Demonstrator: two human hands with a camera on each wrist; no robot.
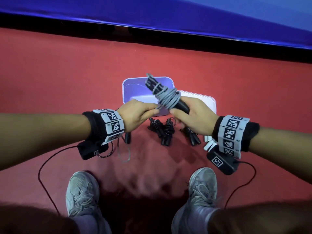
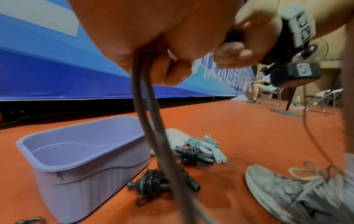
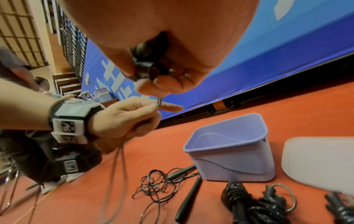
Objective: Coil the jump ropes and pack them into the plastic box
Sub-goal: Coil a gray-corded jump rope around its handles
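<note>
My right hand (image 1: 190, 114) grips the two black handles of a jump rope (image 1: 166, 94) whose grey cord is wound round them; the bundle is held up over the purple plastic box (image 1: 130, 89). At the bundle's near end my left hand (image 1: 150, 111) pinches the rest of the grey cord (image 2: 151, 121), and a loop of it hangs to the floor. The handle ends (image 3: 149, 68) show inside my right fist. The box (image 2: 57, 166) holds nothing. Two coiled black ropes (image 1: 162, 130) (image 1: 192, 135) and a coiled white rope (image 2: 208, 145) lie on the floor before it.
The box's pale lid (image 1: 204, 100) lies flat to its right. A loose black rope (image 3: 159, 184) sprawls tangled on the red floor at the left. My grey shoes (image 1: 82, 191) stand close behind. A blue banner (image 1: 168, 14) runs along the far side.
</note>
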